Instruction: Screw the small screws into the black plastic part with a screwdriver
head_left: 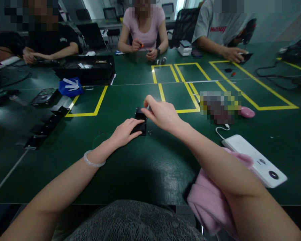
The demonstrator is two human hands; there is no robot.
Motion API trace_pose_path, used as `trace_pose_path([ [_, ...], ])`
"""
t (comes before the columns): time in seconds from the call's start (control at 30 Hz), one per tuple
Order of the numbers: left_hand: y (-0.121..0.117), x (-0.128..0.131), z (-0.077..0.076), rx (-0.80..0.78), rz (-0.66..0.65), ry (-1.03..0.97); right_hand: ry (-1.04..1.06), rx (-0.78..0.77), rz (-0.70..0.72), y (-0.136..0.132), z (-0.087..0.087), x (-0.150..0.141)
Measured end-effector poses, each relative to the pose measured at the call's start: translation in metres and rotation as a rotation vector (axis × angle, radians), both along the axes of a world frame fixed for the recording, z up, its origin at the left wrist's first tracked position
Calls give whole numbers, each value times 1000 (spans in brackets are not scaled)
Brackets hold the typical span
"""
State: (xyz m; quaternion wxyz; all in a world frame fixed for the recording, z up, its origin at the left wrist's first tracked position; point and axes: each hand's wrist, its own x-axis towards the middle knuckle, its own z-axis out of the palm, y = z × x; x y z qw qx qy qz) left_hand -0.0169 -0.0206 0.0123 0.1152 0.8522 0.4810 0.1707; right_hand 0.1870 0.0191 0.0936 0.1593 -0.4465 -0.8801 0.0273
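Observation:
A small black angular part [140, 126], like a bracket or tray, rests on the green table in front of me. My left hand [126, 131] presses on it, index finger across its top and thumb along its near edge. Over the part's far right corner is my right hand [163, 113], its fingers curled together in a pinch; what they hold is hidden. Several tiny screws [149, 132] lie just right of the part.
Similar black parts [48, 125] stand in a row at left, near a circuit-board drive [44, 96] and a blue pouch [70, 87]. On the right are a white power bank [256, 160], pink cloth [210, 197] and pink oval object [247, 112]. Co-workers sit opposite.

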Motion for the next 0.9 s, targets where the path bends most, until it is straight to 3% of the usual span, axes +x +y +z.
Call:
trace_pose_path([
  [0.9,-1,0,2,-11,1,-22,24,-27,-3,4,-1,4],
])
